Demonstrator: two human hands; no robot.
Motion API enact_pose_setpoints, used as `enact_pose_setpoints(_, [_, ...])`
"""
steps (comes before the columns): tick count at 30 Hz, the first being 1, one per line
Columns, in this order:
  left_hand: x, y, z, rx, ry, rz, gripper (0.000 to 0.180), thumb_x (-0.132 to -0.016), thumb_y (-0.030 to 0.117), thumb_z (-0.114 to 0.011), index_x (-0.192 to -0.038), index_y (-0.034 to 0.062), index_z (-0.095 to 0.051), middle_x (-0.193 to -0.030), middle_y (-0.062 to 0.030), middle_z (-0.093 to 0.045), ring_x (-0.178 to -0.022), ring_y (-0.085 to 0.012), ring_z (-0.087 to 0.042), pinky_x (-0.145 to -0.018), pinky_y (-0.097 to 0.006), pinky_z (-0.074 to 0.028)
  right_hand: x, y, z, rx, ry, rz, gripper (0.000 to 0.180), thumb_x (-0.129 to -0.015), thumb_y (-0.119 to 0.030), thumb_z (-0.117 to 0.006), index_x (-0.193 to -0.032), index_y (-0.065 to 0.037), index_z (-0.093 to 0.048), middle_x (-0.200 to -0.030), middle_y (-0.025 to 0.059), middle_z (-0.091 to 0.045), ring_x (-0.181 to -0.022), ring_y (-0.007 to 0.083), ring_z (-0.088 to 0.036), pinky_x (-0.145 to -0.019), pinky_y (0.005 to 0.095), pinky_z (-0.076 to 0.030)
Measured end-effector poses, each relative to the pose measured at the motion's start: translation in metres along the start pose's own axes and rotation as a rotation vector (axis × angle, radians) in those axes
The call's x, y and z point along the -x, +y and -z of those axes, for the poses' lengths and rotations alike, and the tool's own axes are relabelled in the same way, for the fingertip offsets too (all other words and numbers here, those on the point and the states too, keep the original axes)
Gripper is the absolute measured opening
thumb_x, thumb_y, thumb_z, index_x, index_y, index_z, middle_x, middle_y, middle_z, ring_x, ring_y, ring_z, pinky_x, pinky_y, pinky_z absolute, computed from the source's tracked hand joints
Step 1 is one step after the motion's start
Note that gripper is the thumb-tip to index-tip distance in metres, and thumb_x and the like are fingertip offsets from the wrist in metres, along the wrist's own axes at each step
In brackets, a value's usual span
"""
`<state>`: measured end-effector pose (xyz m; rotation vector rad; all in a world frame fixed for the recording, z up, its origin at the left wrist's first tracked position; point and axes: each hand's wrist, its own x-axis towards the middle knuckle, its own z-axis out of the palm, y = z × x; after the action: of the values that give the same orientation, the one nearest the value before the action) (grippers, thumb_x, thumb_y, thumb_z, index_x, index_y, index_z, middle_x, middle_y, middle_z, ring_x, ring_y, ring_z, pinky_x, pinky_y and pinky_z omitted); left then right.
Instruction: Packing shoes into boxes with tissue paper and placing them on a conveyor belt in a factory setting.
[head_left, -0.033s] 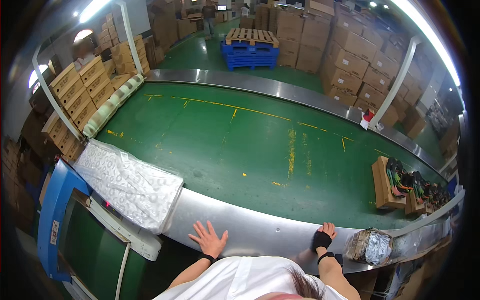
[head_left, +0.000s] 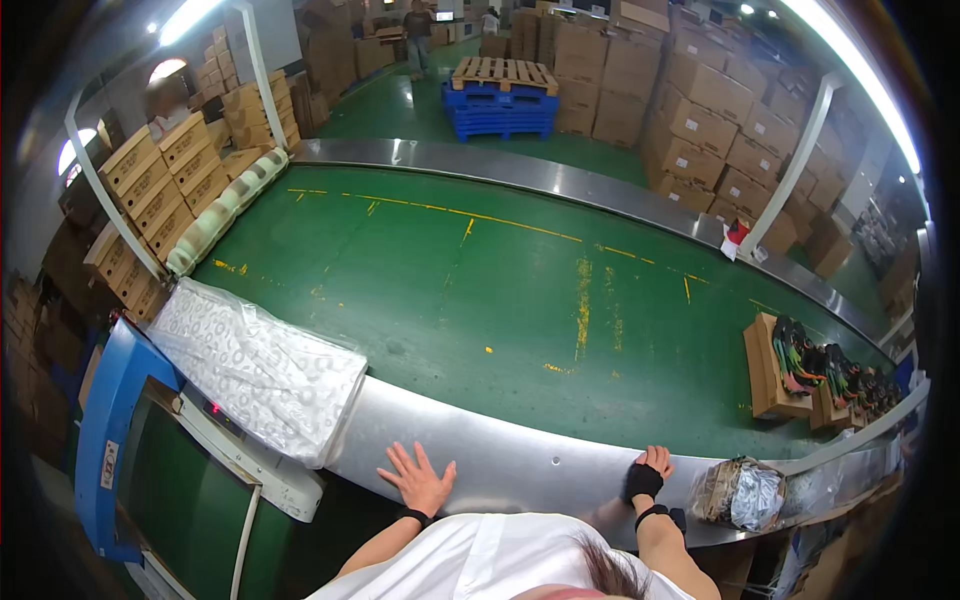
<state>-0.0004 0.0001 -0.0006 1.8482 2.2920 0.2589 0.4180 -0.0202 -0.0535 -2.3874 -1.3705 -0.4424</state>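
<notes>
My left hand [head_left: 418, 482] lies flat on the metal edge [head_left: 480, 440] of the conveyor, fingers spread and nothing held. On the same metal surface farther right rests my right hand [head_left: 650, 472], wearing a black hand wrap. Its fingers point toward the green belt [head_left: 430, 290] and hold nothing that I can see. Nearest the left hand is a patterned plastic sheet [head_left: 265, 365] draped over the near edge. Close to the right hand sits an open carton [head_left: 738, 492] with crumpled silvery plastic.
Cartons with dark, colourful-strapped items [head_left: 790, 365] stand on the belt at right. Stacked shoebox-like boxes [head_left: 150, 185] and a padded roll [head_left: 228, 210] border its left end. A blue machine arm [head_left: 115, 430] stands at near left. Pallets [head_left: 500, 105] and people are beyond.
</notes>
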Motion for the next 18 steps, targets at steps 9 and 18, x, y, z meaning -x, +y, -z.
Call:
enact_pose_setpoints(9, [-0.002,-0.002,-0.002,0.004,0.014,-0.015,0.08,-0.076,0.053,-0.045,-0.128,-0.0035,-0.026,-0.133,-0.034,-0.008,-0.125,-0.0456,-0.001,-0.09,-0.066,-0.002,0.0,-0.003,-0.002,0.013,0.033,-0.006,0.017,-0.074,-0.015,-0.05,-0.089,-0.01,-0.056,-0.104,0.0062,-0.052,-0.108,0.0223,-0.042,-0.086,0.04,-0.028])
enact_pose_setpoints(18, [-0.003,-0.003,-0.001,0.017,-0.007,-0.004,0.081,-0.075,0.055,-0.044,-0.128,-0.0036,-0.025,-0.133,-0.0337,-0.008,-0.125,-0.0453,0.0,-0.09,-0.067,0.0,0.002,0.0,-0.008,0.012,0.029,-0.002,0.017,-0.074,-0.016,-0.051,-0.089,-0.01,-0.057,-0.104,0.0062,-0.052,-0.108,0.0227,-0.042,-0.086,0.0408,-0.029])
